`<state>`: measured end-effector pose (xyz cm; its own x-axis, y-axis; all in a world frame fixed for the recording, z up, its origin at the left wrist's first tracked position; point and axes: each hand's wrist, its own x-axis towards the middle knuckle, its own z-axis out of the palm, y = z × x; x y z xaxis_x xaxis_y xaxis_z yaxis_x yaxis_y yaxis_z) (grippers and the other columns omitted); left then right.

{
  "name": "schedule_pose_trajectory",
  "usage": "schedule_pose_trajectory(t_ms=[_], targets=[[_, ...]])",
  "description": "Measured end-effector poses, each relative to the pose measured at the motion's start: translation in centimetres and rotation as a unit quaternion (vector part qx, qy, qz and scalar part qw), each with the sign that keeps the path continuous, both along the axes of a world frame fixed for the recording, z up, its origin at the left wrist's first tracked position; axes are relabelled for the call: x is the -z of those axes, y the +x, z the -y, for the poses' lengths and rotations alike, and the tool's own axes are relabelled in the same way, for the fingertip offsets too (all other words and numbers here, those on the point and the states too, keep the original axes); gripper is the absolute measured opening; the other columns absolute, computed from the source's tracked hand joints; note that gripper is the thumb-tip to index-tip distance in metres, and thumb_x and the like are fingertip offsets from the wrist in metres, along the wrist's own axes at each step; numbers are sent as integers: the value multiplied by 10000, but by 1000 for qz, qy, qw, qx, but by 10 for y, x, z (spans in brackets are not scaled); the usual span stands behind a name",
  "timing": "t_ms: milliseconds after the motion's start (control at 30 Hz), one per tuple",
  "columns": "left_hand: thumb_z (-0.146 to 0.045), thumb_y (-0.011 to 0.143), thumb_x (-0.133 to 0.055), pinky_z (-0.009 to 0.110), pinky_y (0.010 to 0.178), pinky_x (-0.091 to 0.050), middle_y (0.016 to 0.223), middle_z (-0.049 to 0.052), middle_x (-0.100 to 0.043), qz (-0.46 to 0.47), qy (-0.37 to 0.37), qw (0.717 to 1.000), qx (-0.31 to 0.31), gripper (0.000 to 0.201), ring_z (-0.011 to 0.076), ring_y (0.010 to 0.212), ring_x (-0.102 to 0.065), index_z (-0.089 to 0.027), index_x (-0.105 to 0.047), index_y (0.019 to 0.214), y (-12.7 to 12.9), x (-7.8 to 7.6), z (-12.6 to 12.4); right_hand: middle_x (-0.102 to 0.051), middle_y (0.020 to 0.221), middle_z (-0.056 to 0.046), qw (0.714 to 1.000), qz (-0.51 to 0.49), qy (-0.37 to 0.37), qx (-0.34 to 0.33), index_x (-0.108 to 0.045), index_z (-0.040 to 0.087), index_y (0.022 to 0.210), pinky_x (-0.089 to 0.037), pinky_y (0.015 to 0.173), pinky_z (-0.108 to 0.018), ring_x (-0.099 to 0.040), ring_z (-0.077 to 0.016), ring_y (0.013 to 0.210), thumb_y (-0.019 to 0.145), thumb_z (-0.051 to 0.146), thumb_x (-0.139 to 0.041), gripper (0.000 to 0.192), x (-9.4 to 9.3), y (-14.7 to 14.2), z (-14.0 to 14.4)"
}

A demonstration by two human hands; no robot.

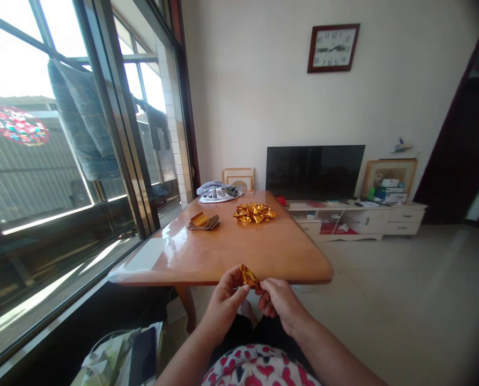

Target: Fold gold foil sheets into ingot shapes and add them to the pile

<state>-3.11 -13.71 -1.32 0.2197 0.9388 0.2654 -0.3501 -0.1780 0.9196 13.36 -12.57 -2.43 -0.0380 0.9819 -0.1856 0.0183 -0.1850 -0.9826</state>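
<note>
A piece of shiny gold foil paper (249,276), creased and partly folded, is held between both hands just in front of the table's near edge. My left hand (228,294) pinches its left side between thumb and fingers. At its lower right corner, my right hand (277,299) grips the foil with closed fingers. A heap of crumpled or folded gold foil pieces (254,213) lies farther back on the table. Left of that heap sits a stack of flat gold and brown paper sheets (204,221).
The wooden table (223,254) has rounded corners. At its far end lies a bundle of cloth (219,191). A pale sheet (145,254) rests near the left corner. Lower left, a dark phone (143,355) lies on other items. Beyond stands a television (315,171) on a white cabinet (404,215).
</note>
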Motion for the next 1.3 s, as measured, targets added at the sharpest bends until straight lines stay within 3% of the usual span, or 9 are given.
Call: schedule_pose_trajectory(t_ms=[167, 333, 433, 567, 767, 933, 1300], targets=[[-303, 828, -786, 372, 1035, -458, 1255, 111, -696, 16, -12, 1000, -9, 488, 259, 1150, -633, -208, -642, 1284, -2, -2, 0, -636, 524, -15, 1000, -2, 14, -21, -646, 157, 807, -277, 368, -179, -480, -97, 361, 892, 386, -470, 301, 1, -2, 2], [-306, 854, -760, 332, 914, -494, 1250, 113, -685, 7, -33, 999, -10, 488, 243, 1079, -641, -215, -624, 1314, -11, -3, -2, -663, 608, -17, 997, -13, 55, -44, -644, 165, 915, -336, 406, -194, -547, -120, 438, 945, 573, -465, 446, -3, -3, 8], [-308, 873, -744, 298, 868, -497, 1238, 95, -673, 26, -49, 998, -8, 444, 213, 1042, -639, -231, -631, 1295, -16, -3, -4, -685, 722, -15, 991, -3, 126, -35, -612, 188, 992, -424, 484, -214, -596, -134, 536, 941, 599, -504, 428, -7, -2, 14], [-299, 867, -758, 273, 832, -501, 1149, 71, -676, 82, -80, 993, 1, 428, 176, 967, -644, -232, -634, 1271, -21, -2, -6, -664, 774, 9, 968, 37, 245, -39, -568, 214, 1144, -492, 602, -240, -618, -149, 641, 912, 491, -618, 365, -9, -2, 21], [-283, 842, -787, 243, 771, -497, 1103, 61, -673, 99, -95, 990, 11, 435, 150, 900, -637, -219, -645, 1248, -21, -2, -6, -714, 860, -13, 933, 144, 327, -51, -655, 229, 1056, -509, 677, -249, -647, -153, 703, 931, 339, -583, 181, -7, -3, 22], [-304, 811, -815, 256, 773, -496, 1122, 63, -687, 95, -98, 991, 16, 503, 155, 887, -647, -242, -645, 1280, -19, -5, -6, -725, 880, -24, 908, 185, 375, -32, -678, 235, 980, -517, 728, -254, -666, -170, 761, 938, 292, -559, 138, -9, -1, 22], [-329, 862, -758, 366, 990, -495, 1242, 110, -708, 55, -64, 996, 14, 483, 238, 1081, -661, -215, -668, 1322, -14, -10, -3, -727, 881, -30, 888, 215, 405, -30, -677, 248, 975, -525, 766, -269, -678, -180, 781, 954, 268, -544, 136, -12, -2, 23]])
